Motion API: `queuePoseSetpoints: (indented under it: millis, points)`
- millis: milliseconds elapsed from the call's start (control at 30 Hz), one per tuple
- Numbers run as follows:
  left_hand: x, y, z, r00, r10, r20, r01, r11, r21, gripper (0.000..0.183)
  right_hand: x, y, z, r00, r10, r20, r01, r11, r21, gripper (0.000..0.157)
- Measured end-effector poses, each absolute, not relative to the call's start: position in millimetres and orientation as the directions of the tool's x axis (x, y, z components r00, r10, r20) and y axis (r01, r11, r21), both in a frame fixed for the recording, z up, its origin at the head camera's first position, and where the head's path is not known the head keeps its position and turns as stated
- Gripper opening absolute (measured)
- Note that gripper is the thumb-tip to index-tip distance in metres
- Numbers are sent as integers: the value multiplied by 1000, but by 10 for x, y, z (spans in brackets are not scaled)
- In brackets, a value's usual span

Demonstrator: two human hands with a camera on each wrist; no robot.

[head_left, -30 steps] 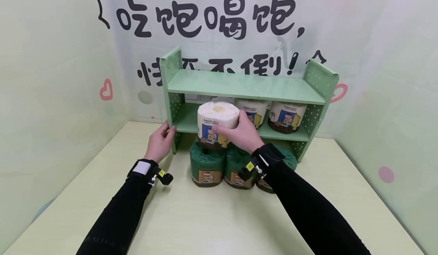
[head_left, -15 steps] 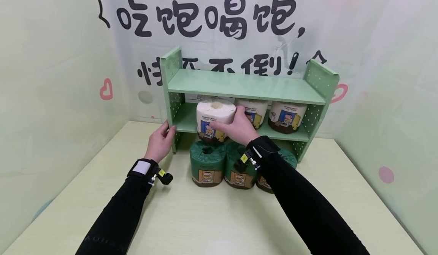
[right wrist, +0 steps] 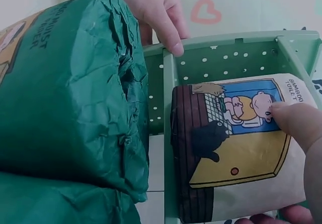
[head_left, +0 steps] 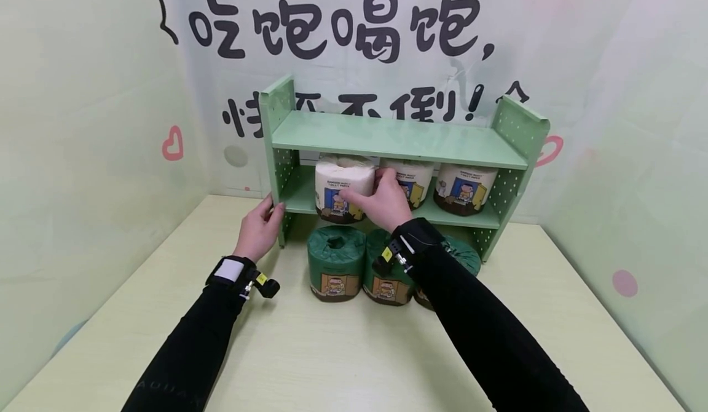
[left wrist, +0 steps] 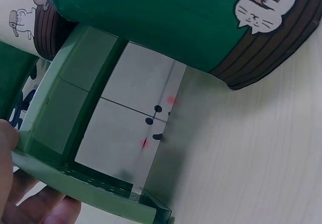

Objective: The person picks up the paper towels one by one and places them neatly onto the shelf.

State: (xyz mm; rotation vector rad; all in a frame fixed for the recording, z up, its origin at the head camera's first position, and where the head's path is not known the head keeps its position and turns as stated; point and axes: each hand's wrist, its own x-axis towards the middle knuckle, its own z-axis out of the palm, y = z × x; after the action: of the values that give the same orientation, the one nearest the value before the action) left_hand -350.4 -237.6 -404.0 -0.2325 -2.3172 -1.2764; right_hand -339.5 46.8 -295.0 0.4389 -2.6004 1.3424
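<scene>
In the head view my right hand (head_left: 387, 202) grips a white-wrapped toilet roll (head_left: 337, 181) with a cartoon label, thumb on its front and fingers round its right side. The roll stands upright at the front edge of the middle board of a green shelf (head_left: 398, 135), left of two similar white rolls (head_left: 464, 189). In the right wrist view the thumb (right wrist: 302, 121) presses on the printed label. My left hand (head_left: 259, 230) holds the shelf's left side panel near the middle board; the left wrist view shows its fingers (left wrist: 43, 204) around the green edge.
Several green-wrapped toilet rolls (head_left: 335, 264) stand in a row on the pale table (head_left: 332, 356), just in front of the shelf and under the right forearm. Behind the shelf hangs a printed backdrop (head_left: 343, 31); pale side walls flank the table.
My right hand has moved the white roll from above the green rolls back toward the middle board, slightly lower and left, and levelled it. The left hand has stayed on the side panel.
</scene>
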Motion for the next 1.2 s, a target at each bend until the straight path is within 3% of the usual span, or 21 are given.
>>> queuePoseSetpoints:
  millis: [200,733,1200]
  points:
    - [-3501,-2368,-4029,-872,-80,483,366,549,751,47,-3438,429,-2950,-943,-139,303,-320,635,-704,91]
    - [-3460,-2365,-4008,-877,-82,474,360,539,761,48,-3515,322,-2936,-966,-166,197,-252,452,-856,89]
    - [-3464,-2366,-4010,-874,-86,478,361,542,759,48,-3565,238,-2947,-969,-155,194,-244,460,-854,82]
